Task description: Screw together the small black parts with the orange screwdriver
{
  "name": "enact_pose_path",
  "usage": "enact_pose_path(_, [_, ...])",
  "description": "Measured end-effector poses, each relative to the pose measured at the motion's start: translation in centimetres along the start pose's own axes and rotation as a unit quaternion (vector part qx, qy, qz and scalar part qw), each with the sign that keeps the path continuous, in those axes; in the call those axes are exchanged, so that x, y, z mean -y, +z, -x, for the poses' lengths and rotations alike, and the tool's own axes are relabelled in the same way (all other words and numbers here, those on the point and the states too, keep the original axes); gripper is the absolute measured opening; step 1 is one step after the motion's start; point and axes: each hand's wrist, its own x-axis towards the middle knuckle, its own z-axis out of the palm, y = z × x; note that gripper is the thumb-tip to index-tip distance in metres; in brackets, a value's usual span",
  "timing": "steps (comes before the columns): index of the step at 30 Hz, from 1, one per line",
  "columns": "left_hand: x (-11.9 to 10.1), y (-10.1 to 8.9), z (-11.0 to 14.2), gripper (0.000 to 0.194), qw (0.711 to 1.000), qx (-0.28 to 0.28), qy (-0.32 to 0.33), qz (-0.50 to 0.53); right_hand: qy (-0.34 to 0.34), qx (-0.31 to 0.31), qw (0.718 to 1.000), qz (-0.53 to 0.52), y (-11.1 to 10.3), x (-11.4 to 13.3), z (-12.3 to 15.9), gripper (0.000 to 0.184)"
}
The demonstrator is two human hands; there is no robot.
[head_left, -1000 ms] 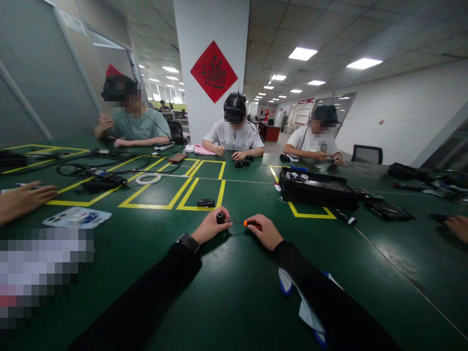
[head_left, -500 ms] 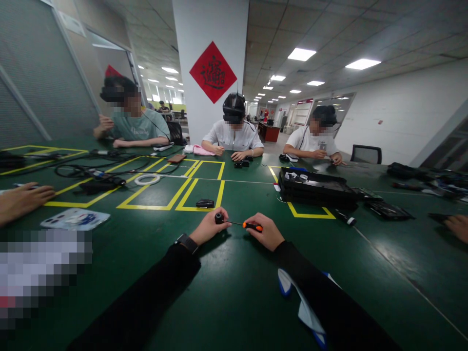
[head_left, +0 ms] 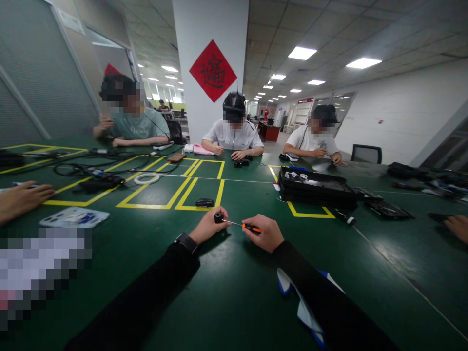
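Bright ceiling lights (head_left: pixel 302 52) glare overhead, leaving a pale sheen on the otherwise dim green table (head_left: pixel 387 258).

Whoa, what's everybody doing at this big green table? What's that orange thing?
The person wearing the camera holds an orange-and-black screwdriver in the right hand. Its thin shaft reaches to the left hand, which holds a small round black part. I can't tell whether the tip touches it. Another black piece lies on the green table, just beyond the left hand. Three other people sit across the table.
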Motion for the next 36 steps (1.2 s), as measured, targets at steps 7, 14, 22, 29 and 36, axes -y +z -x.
enact_pose_path(7, [0.0,-0.1,0.0,0.022,1.0,0.002,0.0,-0.004,0.0,-0.004,1.0,-0.003,-0.2,-0.1,0.0,0.022])
enact_pose_path(14, [0.4,-0.1,-0.1,0.021,1.0,0.006,0.005,-0.002,-0.005,0.001,1.0,-0.006,-0.3,-0.2,0.0,0.022])
enact_pose_path(22, [0.2,0.0,-0.1,0.021,1.0,0.005,-0.001,0.004,0.024,0.03,0.999,-0.007,0.0,-0.3,0.0,0.029])
enact_pose_path(29, [0.3,0.0,-0.1,0.022,1.0,0.002,-0.006,-0.006,0.046,0.083,0.995,0.012,0.4,-0.9,-0.2,0.024])
enact_pose_path(36, [-0.4,-0.2,0.0,0.025,1.0,0.012,-0.006,0.004,0.038,0.064,0.997,-0.009,0.8,-1.6,-0.5,0.017])
